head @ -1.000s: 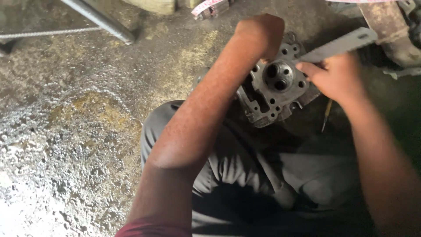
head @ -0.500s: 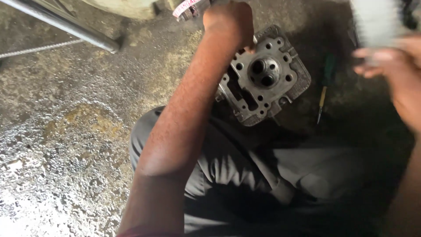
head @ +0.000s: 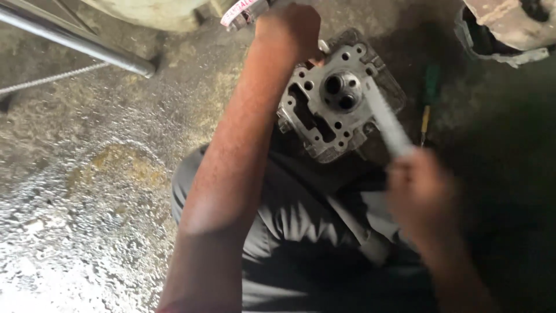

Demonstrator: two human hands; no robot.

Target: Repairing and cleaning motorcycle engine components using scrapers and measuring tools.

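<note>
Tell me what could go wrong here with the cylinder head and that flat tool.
The left hand steadies the cylinder head only at its top edge, propped against the knee, so it might tip or slide. The right hand swings the flat tool fast enough to blur; it could gouge the machined face.

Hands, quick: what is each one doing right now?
Left hand: closed, gripping the top edge of the metal cylinder head.
Right hand: blurred, closed around a pale flat tool laid across the head.
</note>
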